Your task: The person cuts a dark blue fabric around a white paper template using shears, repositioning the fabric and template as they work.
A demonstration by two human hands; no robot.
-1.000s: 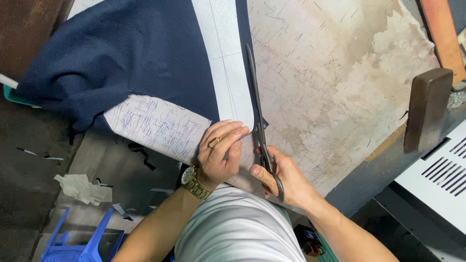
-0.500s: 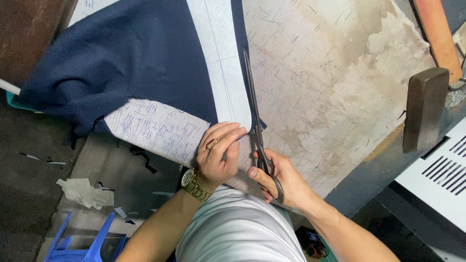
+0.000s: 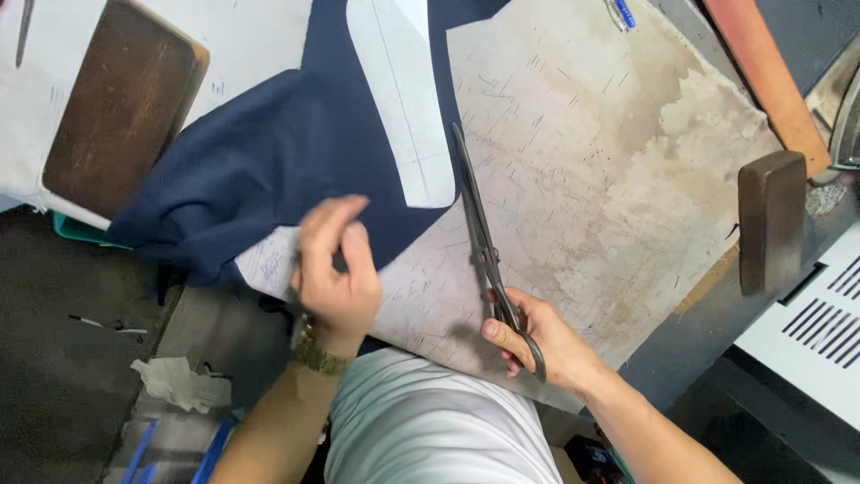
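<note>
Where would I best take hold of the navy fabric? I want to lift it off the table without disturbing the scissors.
Probably at the navy fabric's loose bunched edge on the left, coming from the near-left, where the left hand is. The scissors lie along its right side.

Left hand (image 3: 333,269) is motion-blurred at center-left, so can't tell if the fingers actually pinch the navy cloth (image 3: 269,170) or just hover. The cloth runs off the top edge, and so does the white pattern piece (image 3: 403,108). Scissors (image 3: 488,251) handles are mostly buried in the right hand (image 3: 537,341). A pen (image 3: 623,13) at the top is cropped. Iron (image 3: 847,125) at right edge barely shows.
</note>
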